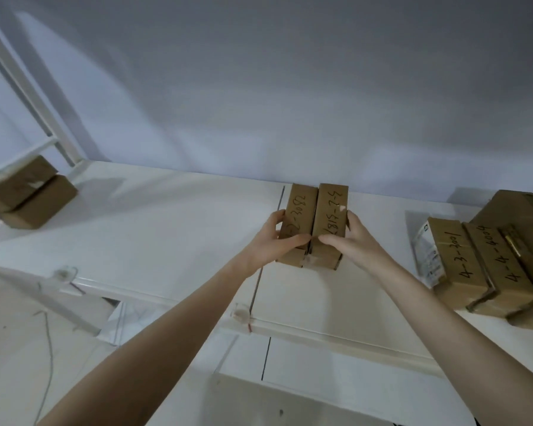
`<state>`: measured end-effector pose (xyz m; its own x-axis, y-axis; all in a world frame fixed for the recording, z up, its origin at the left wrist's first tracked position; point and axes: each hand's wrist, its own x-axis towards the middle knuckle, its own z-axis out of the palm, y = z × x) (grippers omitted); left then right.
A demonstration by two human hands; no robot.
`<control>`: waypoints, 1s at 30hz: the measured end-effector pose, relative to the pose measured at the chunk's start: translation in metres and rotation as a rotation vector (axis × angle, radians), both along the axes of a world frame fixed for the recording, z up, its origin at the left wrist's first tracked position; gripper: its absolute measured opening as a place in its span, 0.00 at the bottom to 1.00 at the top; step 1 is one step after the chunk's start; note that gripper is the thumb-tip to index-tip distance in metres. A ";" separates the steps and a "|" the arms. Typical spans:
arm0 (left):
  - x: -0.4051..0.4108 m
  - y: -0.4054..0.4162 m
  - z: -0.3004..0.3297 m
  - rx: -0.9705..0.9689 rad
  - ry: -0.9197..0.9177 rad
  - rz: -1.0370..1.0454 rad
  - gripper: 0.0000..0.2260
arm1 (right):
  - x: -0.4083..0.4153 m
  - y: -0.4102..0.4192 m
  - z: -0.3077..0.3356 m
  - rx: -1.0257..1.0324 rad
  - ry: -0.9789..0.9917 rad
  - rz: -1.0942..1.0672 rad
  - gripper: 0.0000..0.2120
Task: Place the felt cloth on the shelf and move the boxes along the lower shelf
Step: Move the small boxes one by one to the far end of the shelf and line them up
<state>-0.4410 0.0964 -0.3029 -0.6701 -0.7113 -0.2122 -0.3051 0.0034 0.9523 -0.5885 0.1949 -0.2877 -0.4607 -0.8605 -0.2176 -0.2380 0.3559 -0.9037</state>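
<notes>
White shelf board (173, 216) under a plain pale wall, both of my hands clamped on a pair of cardboard boxes.

From my head view I see the two narrow boxes standing side by side and touching, near the back of the shelf: the left box (299, 210) and the right box (331, 210), each with handwritten black numbers on top. My left hand (271, 241) grips the outer side of the left one, thumb across its top; my right hand (356, 244) presses the outer side of the right one, so the pair is squeezed between them. Further right sits a cluster of marked boxes (480, 265), well apart. Far left, two stacked boxes (28, 192) rest by the white shelf frame (28, 87). I cannot see any felt cloth.
</notes>
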 end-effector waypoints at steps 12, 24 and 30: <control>0.158 -0.085 0.029 -0.141 -0.077 0.210 0.35 | 0.129 -0.113 0.033 -0.012 0.022 0.223 0.33; 0.333 -0.207 0.023 -0.175 -0.165 0.316 0.35 | 0.304 -0.248 0.018 0.028 -0.018 0.330 0.32; 0.383 -0.260 0.000 -0.176 -0.206 0.324 0.28 | 0.361 -0.296 -0.006 0.008 -0.035 0.315 0.34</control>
<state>-0.0584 -0.1640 -0.3033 -0.3623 -0.9155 -0.1748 -0.5014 0.0334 0.8645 -0.2274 -0.1011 -0.2939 -0.1637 -0.9578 -0.2361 -0.3063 0.2769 -0.9108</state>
